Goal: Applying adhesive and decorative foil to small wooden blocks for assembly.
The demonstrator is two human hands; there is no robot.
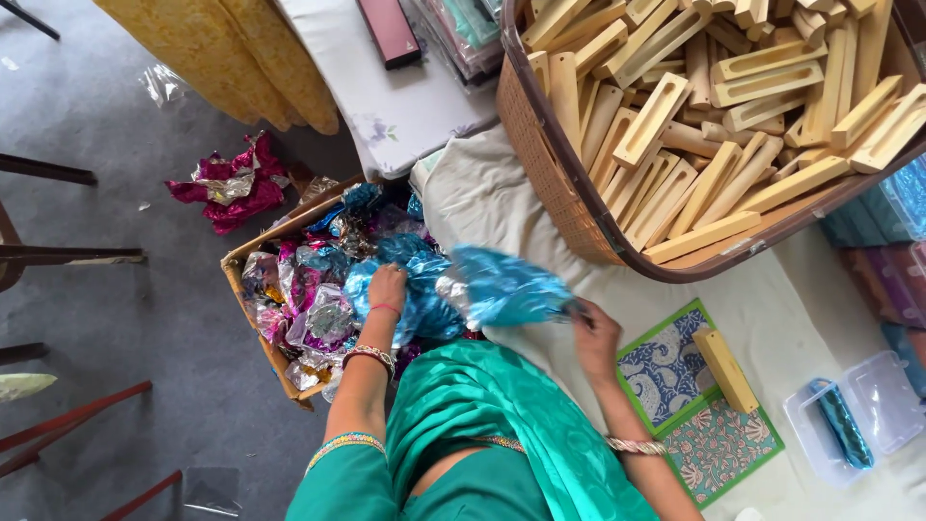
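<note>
The right hand pinches a blue foil wrapper above the cloth-covered bench's left edge. The left hand, fingers curled, presses into blue foil in the cardboard box beside that edge. Beyond, a woven basket holds wooden blocks.

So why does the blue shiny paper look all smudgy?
Head view: the blue foil sheet in the right hand is smeared by motion blur; the left hand in the foil box looks sharper; wooden blocks are crisp under even light.
</note>
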